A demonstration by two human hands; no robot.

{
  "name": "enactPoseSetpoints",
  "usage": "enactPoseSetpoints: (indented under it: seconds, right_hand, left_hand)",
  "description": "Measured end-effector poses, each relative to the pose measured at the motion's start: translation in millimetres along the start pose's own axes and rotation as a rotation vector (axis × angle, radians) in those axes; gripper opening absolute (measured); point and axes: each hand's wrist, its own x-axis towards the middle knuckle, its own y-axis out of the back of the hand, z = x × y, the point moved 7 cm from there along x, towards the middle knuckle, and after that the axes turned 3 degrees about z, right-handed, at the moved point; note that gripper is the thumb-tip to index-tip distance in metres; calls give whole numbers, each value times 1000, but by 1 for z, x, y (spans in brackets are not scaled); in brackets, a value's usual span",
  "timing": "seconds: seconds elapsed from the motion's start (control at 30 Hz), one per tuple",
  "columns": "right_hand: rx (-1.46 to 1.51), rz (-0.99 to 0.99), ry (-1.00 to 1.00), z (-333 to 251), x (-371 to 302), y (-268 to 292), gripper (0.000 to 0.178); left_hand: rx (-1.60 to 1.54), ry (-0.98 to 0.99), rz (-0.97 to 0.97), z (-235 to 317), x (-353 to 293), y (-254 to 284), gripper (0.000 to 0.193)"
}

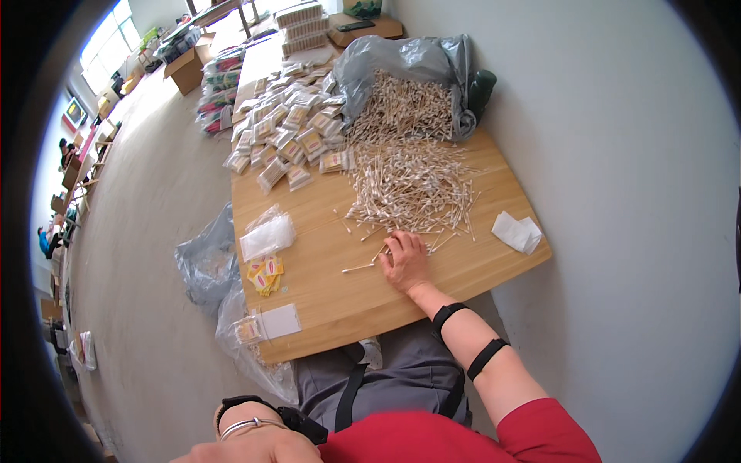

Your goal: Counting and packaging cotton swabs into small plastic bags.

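Observation:
A loose pile of cotton swabs (413, 185) spreads over the wooden table. At the pile's near edge, my right hand (407, 261) rests with its fingers curled down around some swabs; how many lie under them is hidden. One stray swab (357, 268) lies just left of that hand. Only the back and wrist of my left hand (255, 449) show, low at the picture's bottom edge, wearing a bangle and a black strap. It is away from the table, and its fingers are out of sight.
Behind the pile, a grey plastic bag (363, 62) spills more swabs. Filled small packets (297, 123) are heaped at the far left. Clear bags (268, 235), yellow cards (265, 274) and a white card (279, 321) line the left edge. A tissue (517, 231) lies near the wall (617, 231).

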Motion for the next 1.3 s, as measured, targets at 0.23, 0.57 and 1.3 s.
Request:
enactPoseSetpoints:
  seconds: [0.23,0.57,1.3]
  right_hand:
    - [-33,27,16,8,-3,-1,31]
    - [24,-34,31,-6,0,-4,30]
    - [-83,-1,-29,-6,3,0,58]
  left_hand:
    - [798,454,-211,-61,-47,65,19]
    - [1780,749,-231,-212,-200,274,52]
    - [1780,791,5,-165,-237,265,48]
